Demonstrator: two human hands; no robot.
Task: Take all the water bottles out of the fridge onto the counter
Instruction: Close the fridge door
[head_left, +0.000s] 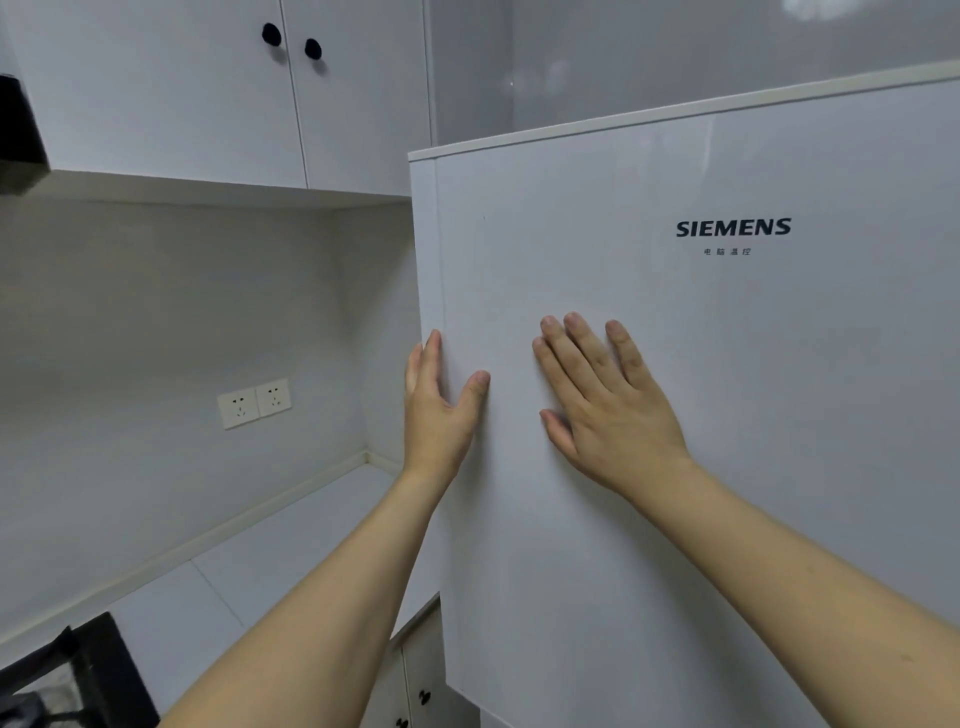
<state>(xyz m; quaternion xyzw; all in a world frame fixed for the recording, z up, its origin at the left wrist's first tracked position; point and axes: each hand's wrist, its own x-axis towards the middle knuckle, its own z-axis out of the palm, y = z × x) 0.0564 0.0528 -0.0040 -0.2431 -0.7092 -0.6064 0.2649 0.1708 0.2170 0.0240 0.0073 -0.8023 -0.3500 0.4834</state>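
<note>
Black range hood (18, 130) edges into the far left of the view, and below it, at the bottom left corner, sits a dark gas hob (78, 670) with its pan support. White wall cabinets (171, 93) with two round black knobs (271, 34) hang above a pale backsplash, where a double wall socket (254, 402) is mounted. Beneath the socket runs the light-coloured table (291, 540), which reaches right as far as the fridge's side. Under the table's right end, lower cabinet doors (415, 691) with small black knobs are partly visible.

Next comes the left hand (439, 410), at the left edge of the white fridge door (675, 389). Its fingers run up along and partly behind that edge while the thumb lies flat on the door's front, so the hand clasps the edge of the door. Just beside it to the right, the right hand (602, 395) lies flat on the door's front with its fingers straight and slightly spread, palm against the surface, holding nothing.

Further right on the door is the dark SIEMENS logo (733, 227) with small characters below it. The door fills the right half of the view and hides the inside of the fridge, so the water bottles cannot be seen.
</note>
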